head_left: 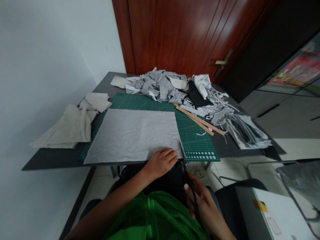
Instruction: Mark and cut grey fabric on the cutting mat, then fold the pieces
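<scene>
Gripping the black-handled scissors [185,168], the right hand [203,201] has its fingers curled around the handles at lower centre-right, and the blades point up the frame beside the right edge of the gray cloth [135,135], near its lower right corner. How far apart the blades stand is too small to tell. The left hand [161,162] rests at that same corner, fingers bent and drawn together over the cloth's front edge; its thumb is hidden, so I cannot tell whether it pinches or only presses.

At lower right, a white box [287,213] sits on a black chair [231,200]; its contents cannot be seen. A cabinet [272,111] with glass panels fills the upper right, something red showing in the glass.

The gray cloth lies flat across the centre, its front edge running along that of the dark table [55,158]. Beyond its right edge, a strip of green cutting mat [197,141] shows, crossed higher up by wooden rulers [193,118], one reaching past the mat's edge. Gray scraps [160,85] heap along the table's far edge; cream cloth [67,128] overhangs its left edge, and folded fabric [246,131] lies at right.
</scene>
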A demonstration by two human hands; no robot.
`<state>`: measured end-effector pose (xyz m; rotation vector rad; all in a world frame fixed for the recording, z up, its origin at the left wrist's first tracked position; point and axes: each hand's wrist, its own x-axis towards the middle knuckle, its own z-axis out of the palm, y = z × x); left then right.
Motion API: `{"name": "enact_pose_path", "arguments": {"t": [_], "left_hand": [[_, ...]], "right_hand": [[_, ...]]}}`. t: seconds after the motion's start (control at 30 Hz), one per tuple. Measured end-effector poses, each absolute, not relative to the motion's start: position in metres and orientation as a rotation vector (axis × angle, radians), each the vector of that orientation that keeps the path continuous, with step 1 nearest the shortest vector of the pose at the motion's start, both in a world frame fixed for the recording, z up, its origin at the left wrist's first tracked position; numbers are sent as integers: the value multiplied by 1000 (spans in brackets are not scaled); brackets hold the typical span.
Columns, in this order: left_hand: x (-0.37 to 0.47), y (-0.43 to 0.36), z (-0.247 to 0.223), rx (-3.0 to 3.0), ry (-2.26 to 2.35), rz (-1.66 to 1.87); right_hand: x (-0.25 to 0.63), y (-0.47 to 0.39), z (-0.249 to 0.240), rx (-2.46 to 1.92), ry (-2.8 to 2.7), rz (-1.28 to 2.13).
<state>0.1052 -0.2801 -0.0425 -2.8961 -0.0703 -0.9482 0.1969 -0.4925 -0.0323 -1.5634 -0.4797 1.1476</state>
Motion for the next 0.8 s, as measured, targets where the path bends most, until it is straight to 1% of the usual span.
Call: {"name": "enact_pose_path", "arguments": {"t": [0.5,0.7,0.8], "left_hand": [[106,-280,-45,-2902,-66,-959],[103,-280,-45,-2946,-103,-1076],[102,-281,-47,-2966,-107,-1101]], "right_hand": [[195,-494,-31,-1532,-487,1126],[196,-494,-30,-1451,-348,1223],[198,-490,-29,-1413,-291,1218]]}}
